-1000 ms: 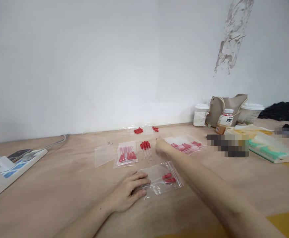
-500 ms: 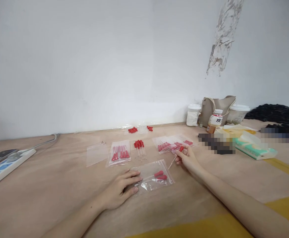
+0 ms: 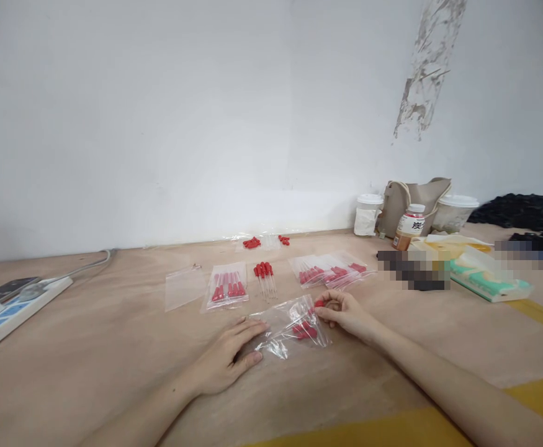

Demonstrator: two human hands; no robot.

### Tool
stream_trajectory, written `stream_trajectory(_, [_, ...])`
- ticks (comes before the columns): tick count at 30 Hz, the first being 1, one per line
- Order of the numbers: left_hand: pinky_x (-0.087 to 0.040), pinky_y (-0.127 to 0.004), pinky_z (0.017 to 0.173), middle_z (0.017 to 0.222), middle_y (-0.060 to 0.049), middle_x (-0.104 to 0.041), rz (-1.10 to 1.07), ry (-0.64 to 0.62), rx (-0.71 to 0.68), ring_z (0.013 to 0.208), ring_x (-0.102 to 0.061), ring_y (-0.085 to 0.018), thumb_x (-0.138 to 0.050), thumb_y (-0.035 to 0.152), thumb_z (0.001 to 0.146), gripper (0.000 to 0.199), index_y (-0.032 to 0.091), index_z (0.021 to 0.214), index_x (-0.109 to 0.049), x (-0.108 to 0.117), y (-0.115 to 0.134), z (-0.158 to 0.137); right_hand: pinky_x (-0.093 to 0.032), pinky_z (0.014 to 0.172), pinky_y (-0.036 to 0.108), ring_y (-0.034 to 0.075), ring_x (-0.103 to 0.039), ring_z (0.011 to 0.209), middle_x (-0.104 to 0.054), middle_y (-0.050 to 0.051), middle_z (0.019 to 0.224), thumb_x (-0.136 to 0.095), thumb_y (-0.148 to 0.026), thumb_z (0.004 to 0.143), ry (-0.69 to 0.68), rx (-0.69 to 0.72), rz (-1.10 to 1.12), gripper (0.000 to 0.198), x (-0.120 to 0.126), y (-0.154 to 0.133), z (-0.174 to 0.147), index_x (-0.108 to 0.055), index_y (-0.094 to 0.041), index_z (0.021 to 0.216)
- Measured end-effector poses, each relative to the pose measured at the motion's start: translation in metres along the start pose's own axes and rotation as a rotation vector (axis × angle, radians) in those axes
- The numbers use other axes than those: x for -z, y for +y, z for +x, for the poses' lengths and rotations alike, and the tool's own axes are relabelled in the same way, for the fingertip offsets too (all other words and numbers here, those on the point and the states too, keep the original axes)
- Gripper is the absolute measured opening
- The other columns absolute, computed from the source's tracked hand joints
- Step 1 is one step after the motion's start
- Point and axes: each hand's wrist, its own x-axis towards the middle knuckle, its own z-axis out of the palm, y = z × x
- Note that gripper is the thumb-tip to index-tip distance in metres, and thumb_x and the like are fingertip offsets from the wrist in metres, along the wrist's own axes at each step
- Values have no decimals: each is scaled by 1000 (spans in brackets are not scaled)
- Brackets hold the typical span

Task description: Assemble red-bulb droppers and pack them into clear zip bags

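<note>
My left hand (image 3: pixel 227 357) lies with fingers spread, its fingertips pressing the left end of a clear zip bag (image 3: pixel 278 351) against the table. Inside that bag are droppers (image 3: pixel 305 331) with red bulbs and thin clear stems. My right hand (image 3: pixel 349 318) pinches another dropper (image 3: pixel 318 304) by its red bulb at the bag's right end. The stem of this dropper points left into the bag. Just beyond the bag, a bunch of loose droppers (image 3: pixel 264 271) lies side by side, bulbs away from me.
A filled bag of droppers (image 3: pixel 228 285) and a flat clear bag (image 3: pixel 184 288) lie left of the bunch. More filled bags (image 3: pixel 331 271) overlap on the right. Red bulbs (image 3: pixel 252 243) sit by the wall. A power strip (image 3: pixel 33 313), a bottle (image 3: pixel 409 228) and a tissue pack (image 3: pixel 489 282) stand around the sides.
My right hand has moved left and toward me, bringing the dropper's stem into the bag's right end. My left hand stays on the bag.
</note>
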Motion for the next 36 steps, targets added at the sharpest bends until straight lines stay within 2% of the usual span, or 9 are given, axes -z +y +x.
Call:
stream_trajectory(2, [-24, -42, 103, 130, -1, -42, 8, -1, 7, 120, -36, -20, -40, 37, 87, 42, 28, 128, -35, 0, 0, 0, -40, 51, 21, 9, -48, 53, -55, -2, 62, -69, -30, 57, 6, 121, -175, 24, 3, 4, 3, -60, -15, 73])
stream_trajectory(4, [-25, -42, 102, 130, -1, -43, 9, -1, 4, 120, -36, -21, -40, 37, 87, 42, 28, 128, -35, 1, 1, 0, -41, 53, 22, 10, -50, 55, -56, -1, 63, -68, -31, 58, -26, 182, -242, 23, 2, 6, 6, -64, -15, 74])
stream_trajectory(10, [-27, -42, 101, 130, -2, -43, 5, 3, 4, 120, -35, -21, -40, 38, 87, 42, 27, 127, -36, 0, 2, 0, -46, 72, 32, 19, -60, 78, -66, 5, 82, -58, -35, 70, -265, 157, -107, 28, -12, -3, 1, -64, -16, 90])
stream_trajectory(14, [-26, -41, 102, 129, -2, -43, 3, -7, 3, 121, -35, -20, -39, 37, 88, 41, 27, 127, -37, 2, 3, 0, -45, 76, 33, 19, -60, 86, -66, 6, 90, -56, -38, 72, -369, 99, -105, 34, -4, -6, 0, -61, -14, 96])
stream_trajectory(18, [-24, -41, 102, 131, -2, -42, 12, -35, -16, 121, -34, -20, -38, 36, 88, 38, 28, 126, -40, 4, 4, 1, -44, 61, 25, 13, -57, 63, -64, 3, 70, -58, -34, 69, -178, 135, -223, 25, 10, -8, 13, -62, -13, 81])
stream_trajectory(21, [-23, -42, 103, 132, -1, -41, 11, -48, -25, 122, -33, -19, -38, 35, 89, 38, 29, 126, -41, 4, 3, 1, -41, 55, 22, 11, -54, 57, -60, 0, 61, -58, -29, 67, -37, 197, -347, 17, 10, -19, 31, -60, -13, 70])
stream_trajectory(26, [-21, -44, 103, 133, -1, -40, -9, -48, -39, 122, -33, -20, -38, 34, 89, 38, 29, 126, -40, 3, 3, 1, -40, 58, 20, 11, -55, 61, -61, 1, 63, -58, -18, 62, 124, 135, -663, 4, -26, -36, 75, -59, -15, 64])
stream_trajectory(32, [-20, -43, 104, 133, -1, -39, 4, -73, -33, 122, -33, -19, -38, 32, 89, 39, 28, 127, -38, 5, 3, 1, -42, 62, 23, 17, -58, 75, -63, 8, 81, -65, -31, 56, 255, -16, -641, 31, -78, -24, 136, -59, -12, 81])
stream_trajectory(36, [-20, -44, 104, 132, -2, -41, -8, -61, -48, 121, -35, -20, -40, 31, 88, 39, 29, 127, -38, 4, 2, 1, -42, 50, 23, 16, -58, 60, -61, 5, 63, -68, -27, 53, 242, -100, -599, 21, -87, -17, 156, -58, -13, 65])
